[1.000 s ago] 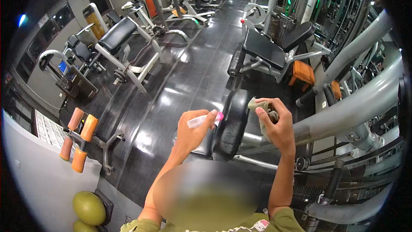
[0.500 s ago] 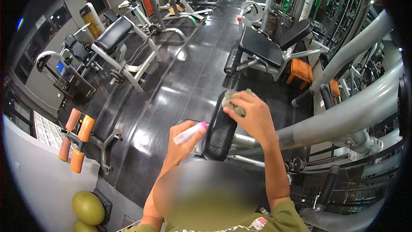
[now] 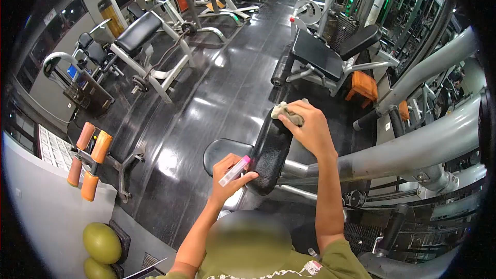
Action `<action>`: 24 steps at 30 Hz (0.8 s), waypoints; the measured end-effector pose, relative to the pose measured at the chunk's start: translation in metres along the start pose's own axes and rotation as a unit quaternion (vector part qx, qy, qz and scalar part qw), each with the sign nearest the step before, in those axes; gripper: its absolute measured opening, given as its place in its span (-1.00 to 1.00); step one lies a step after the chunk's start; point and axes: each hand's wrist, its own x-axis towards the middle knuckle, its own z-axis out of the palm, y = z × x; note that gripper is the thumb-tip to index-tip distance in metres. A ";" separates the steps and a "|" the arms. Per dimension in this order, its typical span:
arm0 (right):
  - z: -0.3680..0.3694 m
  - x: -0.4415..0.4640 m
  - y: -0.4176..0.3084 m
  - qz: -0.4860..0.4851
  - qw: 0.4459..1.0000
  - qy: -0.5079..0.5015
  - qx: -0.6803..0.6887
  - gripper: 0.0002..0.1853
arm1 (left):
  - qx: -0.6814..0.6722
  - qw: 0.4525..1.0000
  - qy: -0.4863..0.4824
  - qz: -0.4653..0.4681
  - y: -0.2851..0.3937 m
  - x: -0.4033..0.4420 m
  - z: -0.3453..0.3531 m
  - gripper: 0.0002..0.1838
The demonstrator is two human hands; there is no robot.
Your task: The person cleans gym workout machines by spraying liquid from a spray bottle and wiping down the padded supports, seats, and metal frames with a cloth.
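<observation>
My right hand (image 3: 309, 124) is closed around a crumpled pale cloth (image 3: 287, 114), which lies against the far top end of a black padded backrest (image 3: 269, 155). My left hand (image 3: 227, 178) grips a small clear bottle with a pink cap (image 3: 235, 170). It is beside the near left side of the backrest, its thumb at or very near the padding. A rounded black seat pad (image 3: 222, 154) shows beyond my left hand, partly covered by it. The backrest surface looks shiny in places.
A thick grey machine frame tube (image 3: 413, 144) runs just right of my right arm. Ahead stand a black padded leg machine (image 3: 316, 54) and an orange step stool (image 3: 361, 88). To the left are orange foam rollers (image 3: 101, 147) and green balls (image 3: 102, 243).
The cloth in my right hand has moved slightly away from me along the backrest. My left hand with the bottle has shifted right and lower, and more of the seat pad shows.
</observation>
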 end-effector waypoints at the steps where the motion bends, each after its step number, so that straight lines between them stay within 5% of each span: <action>1: 0.000 -0.001 -0.004 0.001 1.000 0.000 -0.001 -0.78 | -0.004 1.000 0.001 0.013 0.000 0.000 0.001 -0.66; 7: -0.003 -0.043 -0.042 -0.063 0.997 -0.034 -0.032 -0.81 | -0.010 1.000 0.004 0.011 0.000 -0.001 0.002 -0.67; 14: 0.012 -0.103 -0.041 -0.163 0.985 -0.038 -0.039 -0.62 | -0.030 0.999 -0.015 -0.019 -0.003 0.000 0.000 -0.66; 24: 0.018 -0.060 -0.053 -0.053 0.993 0.093 -0.055 -0.76 | -0.046 0.998 -0.018 -0.030 -0.007 -0.007 -0.001 -0.68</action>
